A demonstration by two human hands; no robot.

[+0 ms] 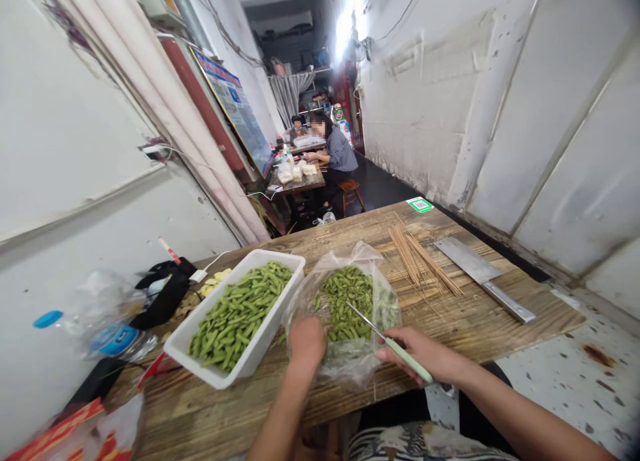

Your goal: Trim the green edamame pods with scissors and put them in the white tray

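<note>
Tabletop [215, 414]: right hand [440, 359], four o'clock, fingers clamping green-handled cutter [407, 362]; left hand [306, 344], hold indeterminable. Edamame pods [347, 285]: likely light; pinch mid-length.

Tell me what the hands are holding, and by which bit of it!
The right hand holds a metal-bladed tool by its pale green handle. The left hand is at the plastic bag; whether it grips anything can't be told.

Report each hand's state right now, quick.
Left hand: curled at the plastic bag; whether it grips anything can't be told.
Right hand: closed, holding the green-handled tool.
</note>
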